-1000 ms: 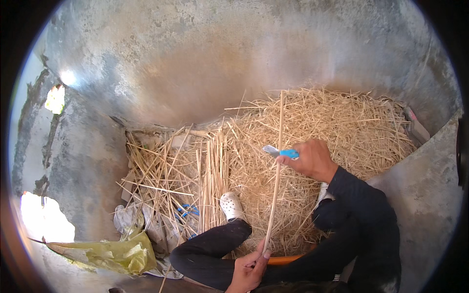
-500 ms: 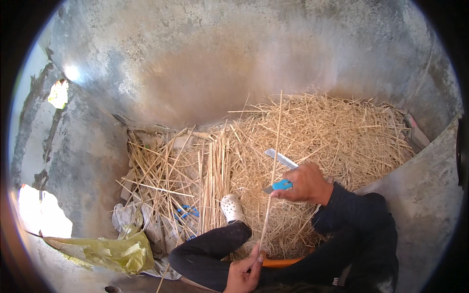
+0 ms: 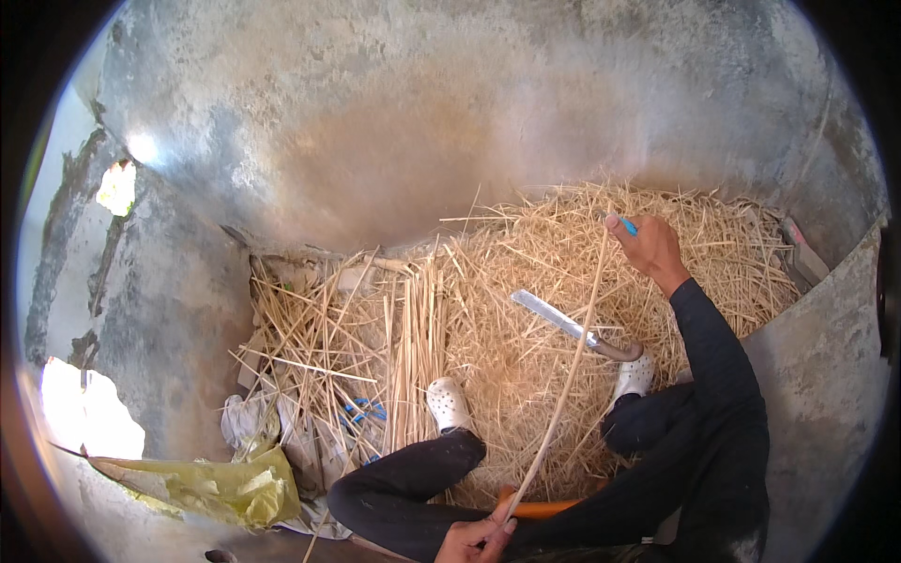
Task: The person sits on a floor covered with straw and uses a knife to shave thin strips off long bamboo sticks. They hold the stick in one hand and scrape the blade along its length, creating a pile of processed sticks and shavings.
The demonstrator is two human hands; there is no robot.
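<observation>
My left hand is closed on the near end of a long, thin bamboo-like strip, low in front of my lap. The strip slants up and to the right, away from me. At its far end my right hand is closed round a blue-handled utility knife, its thumb against the strip. The fingers mostly hide the knife's blade. Beneath the strip a large long-bladed knife with a brown handle lies on the shavings, by my right shoe.
Pale shavings cover the floor to the right. An upright bundle of strips lies beside my left shoe; loose strips are scattered farther left. A yellow-green sheet lies at lower left. Grey walls enclose the space.
My right hand with the utility knife has moved away from me and rightward, to the strip's far end. The strip now leans more to the right. My left hand stays near my lap.
</observation>
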